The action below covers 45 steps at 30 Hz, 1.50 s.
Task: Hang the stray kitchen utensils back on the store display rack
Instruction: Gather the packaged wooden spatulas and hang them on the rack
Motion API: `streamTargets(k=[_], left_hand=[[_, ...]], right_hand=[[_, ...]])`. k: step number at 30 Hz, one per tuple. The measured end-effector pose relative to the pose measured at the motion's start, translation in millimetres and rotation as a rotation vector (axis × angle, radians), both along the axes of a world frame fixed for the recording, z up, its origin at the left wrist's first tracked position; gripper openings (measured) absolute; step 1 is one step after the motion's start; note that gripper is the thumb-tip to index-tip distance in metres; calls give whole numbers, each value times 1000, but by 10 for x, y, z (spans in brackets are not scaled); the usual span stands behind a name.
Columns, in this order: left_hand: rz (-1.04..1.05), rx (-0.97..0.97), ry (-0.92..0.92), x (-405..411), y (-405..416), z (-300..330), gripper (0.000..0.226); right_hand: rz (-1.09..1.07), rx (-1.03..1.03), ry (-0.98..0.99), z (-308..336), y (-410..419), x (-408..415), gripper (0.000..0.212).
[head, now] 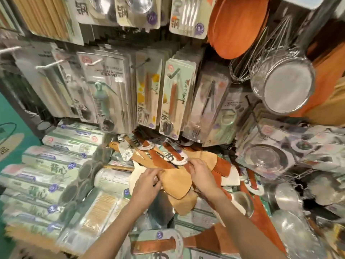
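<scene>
Fingers (156, 174) pinching wooden spatulas (177, 184), both hands

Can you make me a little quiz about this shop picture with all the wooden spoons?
1. True or false: both hands are down in the pile of wooden spatulas.
2. What hangs at the upper right of the rack? A) a metal strainer B) a teapot C) a broom
3. What colour is the spatula under the left hand?

Key:
1. True. The left hand and the right hand both have their fingers on the pile of wooden spatulas.
2. A, the metal strainer, beside a wire whisk.
3. Pale tan: the light wooden spatula lies between the two hands.
</scene>
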<state>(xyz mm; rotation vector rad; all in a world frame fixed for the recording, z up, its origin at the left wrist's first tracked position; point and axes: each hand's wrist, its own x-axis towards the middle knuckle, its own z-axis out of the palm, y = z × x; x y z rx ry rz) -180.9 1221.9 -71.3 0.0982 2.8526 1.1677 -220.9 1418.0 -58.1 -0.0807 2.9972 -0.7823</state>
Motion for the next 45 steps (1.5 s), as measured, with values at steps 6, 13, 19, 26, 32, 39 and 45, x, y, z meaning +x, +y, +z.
streamTargets(k=[6,13,19,26,32,39,45], left_hand=[[39,11,10,-227,35,-254,41],[486,636,-251,-435,82,-259,11],[727,990,-350,-397,137,-223,47],[763,1429,-519,-251,52,-159,48],[529,1536,-539,-100,180,-31,39],[454,1897,-642,6,81,102,26],[457,1905,-564,10,-44,143,22]], right_hand=[[19,118,-108,-78,-227,-374,53],[-1,137,-249,-89,-265,-479,65],[-48,32,-145,-60,-232,-427,46],[-82,-155,-33,171,-166,-215,50],[105,-335,-224,416,-552,-1,43],[182,-383,-274,368,-952,31,42],[317,-364,-363,331,-865,-85,24]])
